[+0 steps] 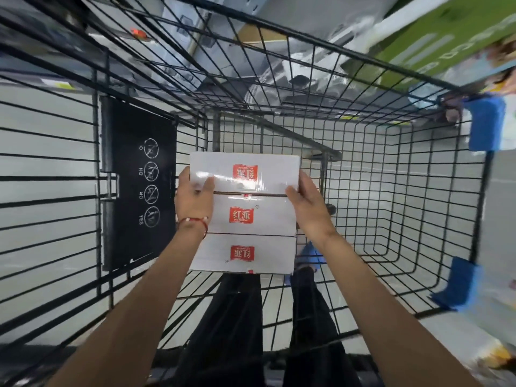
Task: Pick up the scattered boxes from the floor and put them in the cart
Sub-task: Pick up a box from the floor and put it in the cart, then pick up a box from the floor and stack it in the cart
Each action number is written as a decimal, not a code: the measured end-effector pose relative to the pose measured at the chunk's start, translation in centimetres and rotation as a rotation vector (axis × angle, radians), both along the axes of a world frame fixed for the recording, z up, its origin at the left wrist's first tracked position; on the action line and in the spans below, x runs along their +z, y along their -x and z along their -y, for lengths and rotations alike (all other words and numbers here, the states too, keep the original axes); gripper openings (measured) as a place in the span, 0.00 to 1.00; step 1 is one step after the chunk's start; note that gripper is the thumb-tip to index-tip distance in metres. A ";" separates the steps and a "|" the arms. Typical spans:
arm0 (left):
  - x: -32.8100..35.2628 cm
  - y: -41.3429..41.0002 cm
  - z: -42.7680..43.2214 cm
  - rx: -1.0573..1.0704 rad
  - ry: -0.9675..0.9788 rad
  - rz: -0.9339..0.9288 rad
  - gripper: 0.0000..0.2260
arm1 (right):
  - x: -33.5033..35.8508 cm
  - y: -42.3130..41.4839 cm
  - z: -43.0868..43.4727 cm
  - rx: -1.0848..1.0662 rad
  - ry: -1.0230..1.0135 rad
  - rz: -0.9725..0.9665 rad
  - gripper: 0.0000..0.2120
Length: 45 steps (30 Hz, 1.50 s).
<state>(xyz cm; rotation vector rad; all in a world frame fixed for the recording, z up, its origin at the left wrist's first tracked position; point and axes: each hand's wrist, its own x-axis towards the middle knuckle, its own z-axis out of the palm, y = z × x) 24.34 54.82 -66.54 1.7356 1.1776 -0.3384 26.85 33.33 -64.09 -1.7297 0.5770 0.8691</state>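
Left hand (194, 199) and right hand (308, 205), fingers (208, 183) closed on opposite side edges, hold the far box (244, 171) of three white glossy boxes inside the wire cart (405, 191). Looks light and stiff, film probably slippery; side edges seem the surest grip. Beyond: grey floor (42, 121), green carton (435, 43).

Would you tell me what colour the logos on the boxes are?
Red, on white boxes; head view.

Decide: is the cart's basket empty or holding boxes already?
Empty: through the cart mesh only floor shows; both hands hold the white boxes above it.
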 end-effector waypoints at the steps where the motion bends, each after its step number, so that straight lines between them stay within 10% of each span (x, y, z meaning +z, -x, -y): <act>1: 0.7 0.2 0.3 0.004 -0.010 -0.006 0.25 | 1.1 0.6 0.3 -0.035 0.004 0.003 0.18; 23: 21.9 11.7 16.8 -0.392 0.213 0.413 0.11 | 19.7 17.4 15.2 -0.718 -0.129 0.377 0.09; 45: 27.9 20.0 49.4 -1.128 0.484 0.404 0.13 | 24.1 36.3 37.1 -1.370 -0.071 0.479 0.11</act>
